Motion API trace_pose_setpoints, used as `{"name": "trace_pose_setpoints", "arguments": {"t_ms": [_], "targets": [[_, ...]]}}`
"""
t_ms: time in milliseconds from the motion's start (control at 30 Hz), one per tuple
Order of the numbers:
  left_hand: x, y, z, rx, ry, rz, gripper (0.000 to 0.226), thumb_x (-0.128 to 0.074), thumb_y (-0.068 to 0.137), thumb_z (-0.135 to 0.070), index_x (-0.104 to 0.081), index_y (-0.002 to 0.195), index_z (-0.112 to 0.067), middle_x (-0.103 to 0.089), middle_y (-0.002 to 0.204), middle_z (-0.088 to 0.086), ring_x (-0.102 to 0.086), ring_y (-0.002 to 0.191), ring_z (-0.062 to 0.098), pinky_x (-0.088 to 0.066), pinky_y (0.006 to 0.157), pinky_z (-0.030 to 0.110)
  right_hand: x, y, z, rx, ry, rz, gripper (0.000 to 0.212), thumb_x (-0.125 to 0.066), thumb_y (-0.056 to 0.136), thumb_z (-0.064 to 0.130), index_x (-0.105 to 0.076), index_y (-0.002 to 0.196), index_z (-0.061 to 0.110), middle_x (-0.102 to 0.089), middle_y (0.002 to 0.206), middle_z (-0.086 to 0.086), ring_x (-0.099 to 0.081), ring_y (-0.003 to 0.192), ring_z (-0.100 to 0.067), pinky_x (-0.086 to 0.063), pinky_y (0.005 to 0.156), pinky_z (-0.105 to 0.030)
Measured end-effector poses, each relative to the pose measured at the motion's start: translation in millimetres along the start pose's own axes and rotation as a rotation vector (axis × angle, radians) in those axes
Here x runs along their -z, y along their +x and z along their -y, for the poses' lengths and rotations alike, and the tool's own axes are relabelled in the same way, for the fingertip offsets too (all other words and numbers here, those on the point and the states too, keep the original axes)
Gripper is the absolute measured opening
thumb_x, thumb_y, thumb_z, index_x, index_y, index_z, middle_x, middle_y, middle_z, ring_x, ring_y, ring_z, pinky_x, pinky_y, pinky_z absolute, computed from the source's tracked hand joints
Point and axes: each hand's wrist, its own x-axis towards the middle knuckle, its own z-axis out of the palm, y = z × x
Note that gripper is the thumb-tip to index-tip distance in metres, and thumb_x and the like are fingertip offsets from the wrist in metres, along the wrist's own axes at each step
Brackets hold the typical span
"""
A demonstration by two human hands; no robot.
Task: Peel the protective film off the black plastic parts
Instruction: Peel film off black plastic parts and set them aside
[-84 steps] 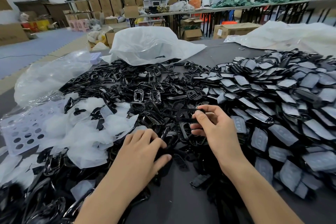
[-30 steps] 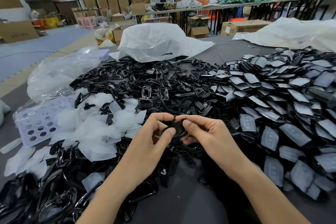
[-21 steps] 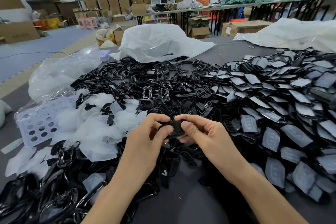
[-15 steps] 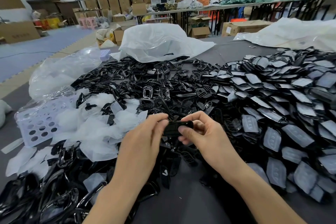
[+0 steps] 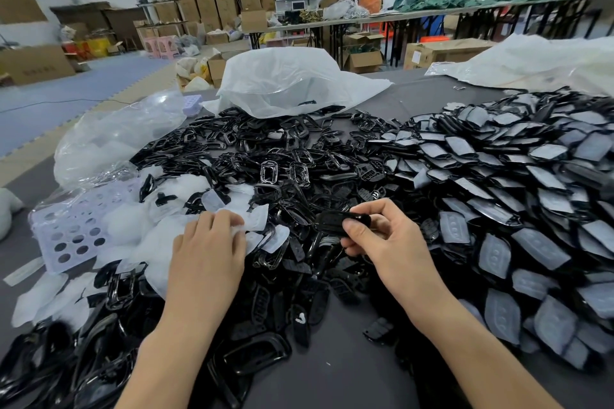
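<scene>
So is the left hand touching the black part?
Apart: head view shows left hand on film scraps, clear of the black part the right hand pinches.

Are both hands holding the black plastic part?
No, only the right hand grips the glossy black plastic part; the left hand is at the white film scraps.

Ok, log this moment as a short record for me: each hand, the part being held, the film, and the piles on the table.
left hand: on the heap of loose white film, fingers over a film piece; whether they grip it is hidden
right hand: pinches one black part between thumb and fingers
held part: glossy black, no film visible on it
right pile: parts with film on
centre pile: bare black parts
other: lavender perforated tray, white bag
</scene>
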Motion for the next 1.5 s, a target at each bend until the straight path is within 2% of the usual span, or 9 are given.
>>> {"name": "trace_pose_setpoints", "arguments": {"t_ms": [167, 367, 500, 667, 833, 1000, 1133, 1300, 1500], "targets": [[12, -3, -23, 0.041, -0.725, -0.026, 0.011, -0.065, 0.093, -0.031, -0.065, 0.088, -0.041, -0.063, 0.069, -0.017, -0.054, 0.066, 0.001, -0.04, 0.06, 0.011, 0, -1, 2, -0.049, 0.117, -0.004, 0.011, -0.07, 0.093, 0.007, -0.066, 0.101, 0.014, -0.075, 0.082, -0.001, -0.075, 0.078, -0.02, -0.058, 0.071, -0.021], [-1, -21, -59, 0.035, -1.04, 0.199, 0.021, -0.06, 0.098, -0.016, -0.057, 0.094, -0.036, -0.069, 0.076, -0.004, -0.069, 0.073, 0.013, -0.056, 0.075, 0.028, -3, -1, 1, -0.153, 0.304, -0.008, 0.011, -0.069, 0.092, 0.002, -0.061, 0.099, 0.007, -0.073, 0.077, -0.001, -0.077, 0.084, -0.026, -0.059, 0.07, -0.023], [-4, -26, -60, -0.042, -0.95, 0.185, 0.03, -0.05, 0.101, -0.013, -0.055, 0.104, -0.042, -0.057, 0.07, -0.006, -0.069, 0.08, 0.014, -0.054, 0.078, 0.043, -4, -1, 0, -0.156, 0.313, -0.02, 0.012, -0.069, 0.092, 0.002, -0.061, 0.099, 0.007, -0.072, 0.079, -0.003, -0.077, 0.084, -0.027, -0.06, 0.07, -0.023], [0, -25, -58, -0.014, -0.954, 0.232, 0.035, -0.047, 0.101, -0.014, -0.068, 0.1, -0.041, -0.062, 0.07, 0.0, -0.055, 0.068, 0.022, -0.044, 0.061, 0.023, -1, 0, 0, -0.144, 0.257, -0.049, 0.014, -0.07, 0.093, 0.007, -0.063, 0.105, 0.01, -0.075, 0.082, -0.002, -0.076, 0.085, -0.025, -0.058, 0.072, -0.023], [2, -24, -56, -0.082, -0.895, 0.281, 0.049, -0.053, 0.099, -0.01, -0.061, 0.118, -0.055, -0.071, 0.095, -0.005, -0.055, 0.072, 0.007, -0.049, 0.069, 0.031, 1, 2, 1, -0.135, 0.23, -0.08, 0.015, -0.07, 0.093, 0.009, -0.064, 0.106, 0.013, -0.076, 0.081, -0.001, -0.076, 0.08, -0.021, -0.058, 0.07, -0.022], [-2, -24, -57, -0.27, -0.715, 0.213, 0.024, -0.059, 0.099, -0.024, -0.071, 0.105, -0.043, -0.066, 0.106, -0.025, -0.062, 0.1, -0.001, -0.041, 0.082, 0.008, 3, 2, 1, -0.117, 0.236, -0.074, 0.014, -0.069, 0.093, 0.007, -0.064, 0.105, 0.012, -0.075, 0.079, -0.001, -0.075, 0.078, -0.018, -0.058, 0.07, -0.024], [-8, -28, -54, -0.428, -0.509, 0.169, 0.028, -0.05, 0.103, -0.023, -0.064, 0.119, -0.041, -0.052, 0.099, -0.02, -0.056, 0.089, 0.001, -0.04, 0.076, 0.009, 0, -2, 0, -0.133, 0.218, 0.012, 0.012, -0.067, 0.094, 0.007, -0.063, 0.103, 0.013, -0.076, 0.083, -0.006, -0.075, 0.078, -0.02, -0.059, 0.07, -0.026], [-7, -25, -56, -0.144, -0.728, 0.097, 0.018, -0.066, 0.094, -0.025, -0.061, 0.093, -0.042, -0.066, 0.094, -0.025, -0.063, 0.089, -0.002, -0.044, 0.076, 0.009, -4, -4, -1, -0.16, 0.19, 0.068, 0.01, -0.07, 0.093, 0.011, -0.065, 0.1, 0.017, -0.072, 0.079, -0.005, -0.071, 0.078, -0.015, -0.061, 0.074, -0.029], [-5, -22, -57, 0.025, -0.952, 0.097, 0.019, -0.069, 0.091, -0.024, -0.062, 0.086, -0.04, -0.065, 0.096, -0.014, -0.066, 0.084, 0.008, -0.053, 0.077, 0.029, -7, -7, 5, -0.157, 0.224, 0.124, 0.021, -0.073, 0.091, 0.01, -0.06, 0.107, 0.009, -0.077, 0.089, -0.01, -0.077, 0.086, -0.024, -0.06, 0.072, -0.024]]}}
